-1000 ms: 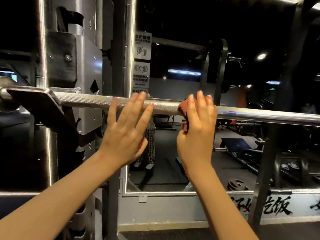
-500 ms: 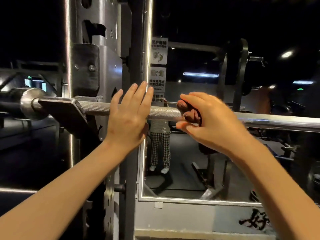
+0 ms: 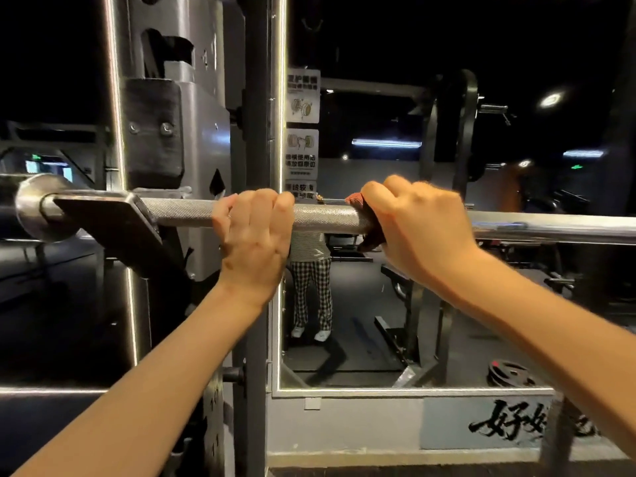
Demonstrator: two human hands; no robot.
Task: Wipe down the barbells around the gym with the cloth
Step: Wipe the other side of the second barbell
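Room: dim gym with a dark ceiling and a few spot lights; a steel rack upright (image 3: 192, 139) stands at the left, and a wall mirror (image 3: 371, 304) with a lit edge fills the middle and right
Barbell: the silver barbell (image 3: 323, 216) runs level across the whole view in front of the mirror; the knurled part lies between the rack and the right hand, and the smooth shiny part runs on to the right edge
Bar support: a dark hook plate (image 3: 110, 218) on the rack carries the bar near its left end, just inside the round collar (image 3: 34, 208)
Left hand: the left hand (image 3: 254, 232) grips the knurled part, fingers curled over the top, back of the hand toward the camera
Right hand: the right hand (image 3: 420, 228) grips the bar near the left hand, with a stretch of bare knurling between them; its fingers curl over the top and clamp the cloth against the metal
Cloth: the reddish cloth (image 3: 356, 201) is bunched round the bar under the right hand; a small piece shows above the bar and a darker fold below it, the rest hidden by the hand
Notices: white signs (image 3: 303, 98) with weight drawings sit at the mirror's left edge above the bar
Reflection: a person in checked trousers (image 3: 311, 294) shows in the mirror below the bar, between the two forearms
Plates: black weight plates (image 3: 509, 373) lie stacked on the floor, seen low in the mirror
Wall: black brush lettering (image 3: 506, 421) marks the pale panel under the mirror
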